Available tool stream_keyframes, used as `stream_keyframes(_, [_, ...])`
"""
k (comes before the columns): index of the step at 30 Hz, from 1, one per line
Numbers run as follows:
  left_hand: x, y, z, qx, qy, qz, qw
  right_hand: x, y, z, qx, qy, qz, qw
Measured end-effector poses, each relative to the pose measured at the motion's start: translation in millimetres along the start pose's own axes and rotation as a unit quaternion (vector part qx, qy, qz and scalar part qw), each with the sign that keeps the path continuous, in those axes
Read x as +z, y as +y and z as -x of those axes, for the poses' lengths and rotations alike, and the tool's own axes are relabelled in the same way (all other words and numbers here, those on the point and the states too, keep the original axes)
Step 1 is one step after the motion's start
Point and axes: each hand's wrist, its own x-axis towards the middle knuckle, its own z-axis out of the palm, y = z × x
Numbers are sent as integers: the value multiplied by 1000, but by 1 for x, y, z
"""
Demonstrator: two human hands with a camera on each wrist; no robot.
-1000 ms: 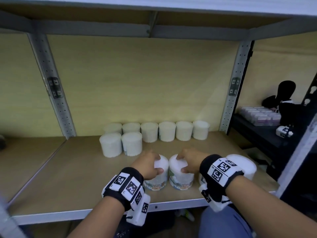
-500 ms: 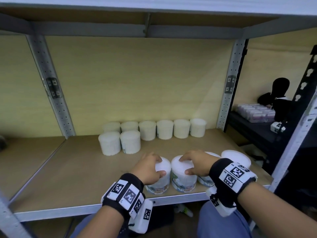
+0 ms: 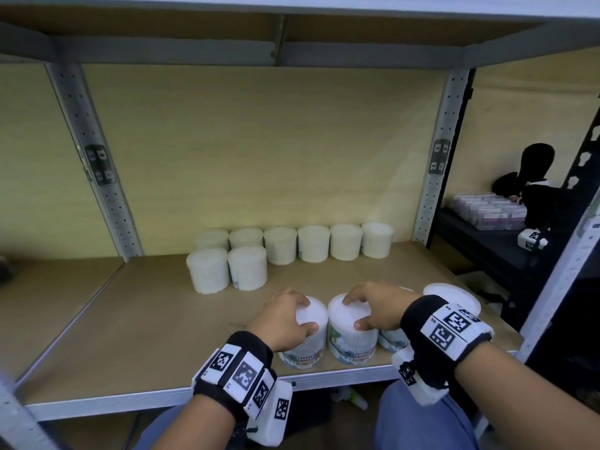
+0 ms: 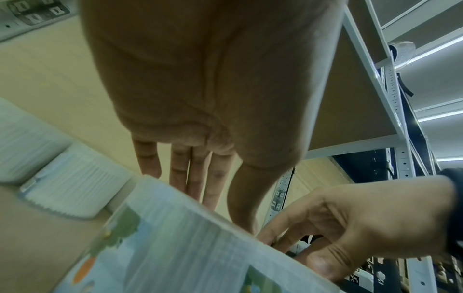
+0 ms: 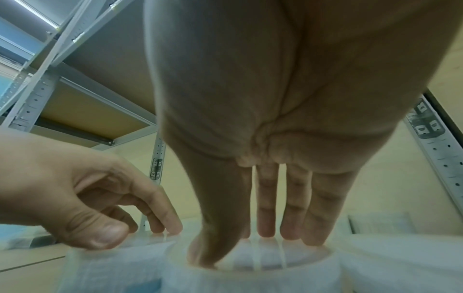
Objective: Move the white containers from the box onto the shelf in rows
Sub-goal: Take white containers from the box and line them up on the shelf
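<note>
Two white cotton-bud containers stand side by side near the front edge of the wooden shelf (image 3: pixel 146 326). My left hand (image 3: pixel 289 316) grips the top of the left container (image 3: pixel 306 347), thumb on the near rim and fingers over the far side. My right hand (image 3: pixel 370 308) grips the lid of the right container (image 3: pixel 352 344) the same way. In the left wrist view my left hand (image 4: pixel 195 178) hangs over the container (image 4: pixel 188 247). In the right wrist view my right hand's fingertips (image 5: pixel 265 228) press on the lid (image 5: pixel 250 265). The box is out of view.
A back row of several white containers (image 3: pixel 313 243) lines the rear wall, with two more (image 3: pixel 227 271) in front at its left. Two further containers (image 3: pixel 451 295) stand behind my right wrist. Grey uprights (image 3: pixel 431 177) flank the bay. A dark shelf with packets (image 3: pixel 487 211) is at right.
Both hands have stayed on the same two containers at the shelf's front. The view has shifted slightly, with the containers now closer to the front edge.
</note>
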Motion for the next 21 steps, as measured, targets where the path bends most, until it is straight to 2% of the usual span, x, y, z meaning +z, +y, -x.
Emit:
stream_keyframes(3, [-4,-2,-1,5,7,24,1000,-4,-2,-5,6,-4,-9,1000])
stream_keyframes(10, [-35,-23,-6,5,56,62,996,-15,-25,-27,-11,39,-61,997])
stream_keyframes(15, [-63,-56,-15,-27,100,60,993,-28,-59,-56,-45,74,-77,993])
stream_keyframes(21, [-89,-98,-33,-84,118,37,989,-39,-96,-101,-69,88,-50,992])
